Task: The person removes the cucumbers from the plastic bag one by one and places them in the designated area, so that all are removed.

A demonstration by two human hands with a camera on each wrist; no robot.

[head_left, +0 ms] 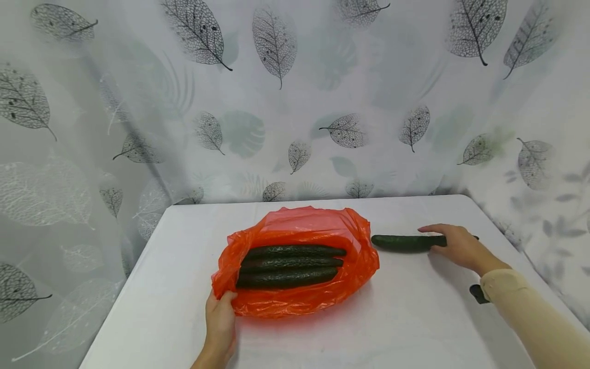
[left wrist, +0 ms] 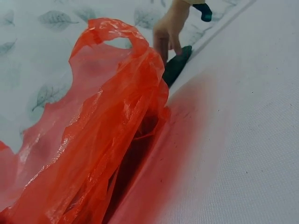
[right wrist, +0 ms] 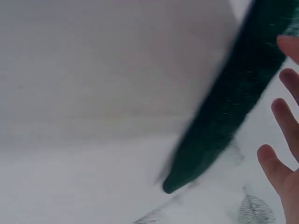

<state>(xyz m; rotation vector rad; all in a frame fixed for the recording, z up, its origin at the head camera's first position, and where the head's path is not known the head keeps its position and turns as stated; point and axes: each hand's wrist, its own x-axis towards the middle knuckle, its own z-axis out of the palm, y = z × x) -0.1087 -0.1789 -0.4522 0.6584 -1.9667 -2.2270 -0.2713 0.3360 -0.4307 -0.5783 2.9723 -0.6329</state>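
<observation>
An orange-red plastic bag (head_left: pixel 304 302) lies with its mouth spread wide, and several dark green cucumbers (head_left: pixel 290 263) sit side by side inside it. My left hand (head_left: pixel 221 318) pinches the bag's near left edge; in the left wrist view the bag (left wrist: pixel 107 112) fills much of the picture and hides that hand. To the right of the bag, another cucumber (head_left: pixel 401 243) lies apart on the table. My right hand (head_left: pixel 458 248) is over its right part. The right wrist view shows fingers (right wrist: pixel 288 121) spread and fairly straight along this cucumber (right wrist: pixel 224 102); the thumb cannot be made out.
The white table (head_left: pixel 396 318) carries the bag and the loose cucumber. A leaf-printed curtain (head_left: pixel 295 102) hangs behind the table and along its sides. Below the right sleeve (head_left: pixel 530 302), a small black object (head_left: pixel 478 294) shows near the wrist.
</observation>
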